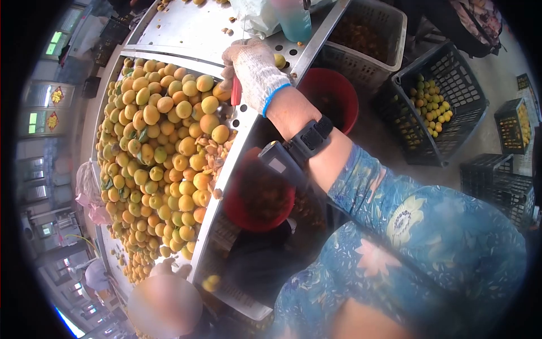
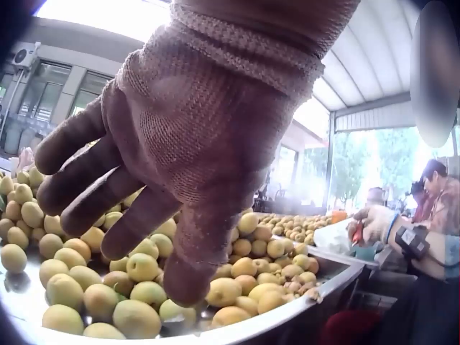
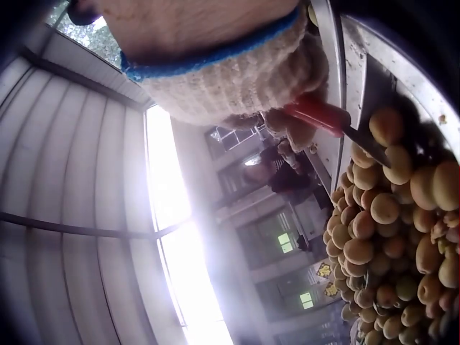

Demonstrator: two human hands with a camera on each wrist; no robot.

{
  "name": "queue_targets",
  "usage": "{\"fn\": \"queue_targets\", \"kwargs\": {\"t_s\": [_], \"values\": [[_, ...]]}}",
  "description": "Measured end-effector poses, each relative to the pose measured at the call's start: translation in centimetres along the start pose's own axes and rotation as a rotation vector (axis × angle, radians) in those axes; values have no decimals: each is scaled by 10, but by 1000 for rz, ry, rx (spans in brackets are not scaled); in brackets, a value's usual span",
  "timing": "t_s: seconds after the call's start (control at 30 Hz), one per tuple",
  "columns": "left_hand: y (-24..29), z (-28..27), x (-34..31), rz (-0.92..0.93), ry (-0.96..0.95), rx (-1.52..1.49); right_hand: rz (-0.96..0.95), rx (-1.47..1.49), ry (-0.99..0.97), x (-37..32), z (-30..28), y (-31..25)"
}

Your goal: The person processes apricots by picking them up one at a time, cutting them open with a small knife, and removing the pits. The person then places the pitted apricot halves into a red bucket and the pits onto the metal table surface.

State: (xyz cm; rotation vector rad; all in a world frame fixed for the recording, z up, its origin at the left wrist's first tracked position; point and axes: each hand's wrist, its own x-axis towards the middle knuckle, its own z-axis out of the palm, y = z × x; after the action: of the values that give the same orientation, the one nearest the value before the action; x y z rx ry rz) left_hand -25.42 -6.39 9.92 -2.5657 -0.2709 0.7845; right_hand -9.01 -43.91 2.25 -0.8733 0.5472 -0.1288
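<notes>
My right hand (image 1: 254,73), in a white knitted glove with a blue cuff, holds a knife by its red handle (image 1: 236,91). In the right wrist view the knife's blade (image 3: 366,147) points down towards the apricots (image 3: 384,208). My left hand (image 2: 194,115), also gloved, reaches over the near end of the apricot heap (image 2: 136,287) with its fingers spread and no fruit in them. In the head view a blurred disc covers much of that lower area. The apricots (image 1: 152,152) fill a metal-edged table section, with small brown pieces (image 1: 212,155) along its edge.
Below the table edge stand a red bucket (image 1: 259,195) and another red bucket (image 1: 344,93). A grey crate (image 1: 395,53) and a black crate (image 1: 463,101) of yellow fruit are farther right. A greenish cup (image 1: 296,25) and a plastic bag (image 1: 254,17) sit beyond my right hand.
</notes>
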Motion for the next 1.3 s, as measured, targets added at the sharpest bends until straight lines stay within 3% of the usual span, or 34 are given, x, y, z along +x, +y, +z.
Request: {"fn": "queue_targets", "kwargs": {"t_s": [0.07,0.13,0.2,0.27,0.37,0.4,0.47,0.5,0.6,0.63,0.67,0.73,0.77,0.8,0.9,0.93,0.97,1.0,1.1,1.13,1.17,1.2,1.23,1.3], "values": [[9,-5,4,143,252,-73,-37,-17,7,3,2,10],[44,-25,21,288,409,-156,-83,197,-3,4,2,16],[85,-43,53,520,579,-413,-86,139,-13,-12,-1,12],[131,-68,82,566,604,-487,-92,79,-16,-14,-4,8],[194,-94,122,424,573,-341,-342,-191,-53,8,-8,24],[210,-100,128,379,529,-290,-348,-199,-45,11,-7,23],[233,-107,136,330,416,-210,-341,-310,-1,12,-4,25],[241,-107,140,318,424,-198,-112,-266,-59,-14,-3,5],[248,-109,144,289,376,-221,-149,-402,-161,-8,-1,13],[247,-107,146,299,414,-242,-354,-492,-101,4,2,33],[242,-105,148,295,417,-244,-356,-492,-106,0,9,33],[232,-99,150,360,459,-383,-143,-717,-115,-5,17,35],[223,-95,158,381,411,-534,-312,-890,-67,12,21,56],[209,-83,171,471,437,-679,-310,-885,-61,6,18,57],[174,-69,147,510,147,-1541,-122,-468,-333,-15,15,63],[162,-62,138,558,42,-1819,-122,-464,-344,-26,17,60],[150,-49,140,625,114,-1730,31,-277,-465,-40,16,56],[145,-41,119,621,-135,-2213,188,-88,-582,-53,16,53],[126,11,152,636,-175,-2406,44,-297,-726,-83,21,60],[130,14,136,656,-120,-2379,7,-348,-779,-90,22,64],[120,34,154,997,-448,-2438,-229,-421,-841,-81,23,94],[112,54,171,1352,-799,-2423,-312,-518,-841,-86,24,100],[140,31,130,535,-301,-2587,-409,-619,-816,-91,23,103],[154,8,99,458,-285,-2626,-504,-734,-795,-101,24,105]]}}
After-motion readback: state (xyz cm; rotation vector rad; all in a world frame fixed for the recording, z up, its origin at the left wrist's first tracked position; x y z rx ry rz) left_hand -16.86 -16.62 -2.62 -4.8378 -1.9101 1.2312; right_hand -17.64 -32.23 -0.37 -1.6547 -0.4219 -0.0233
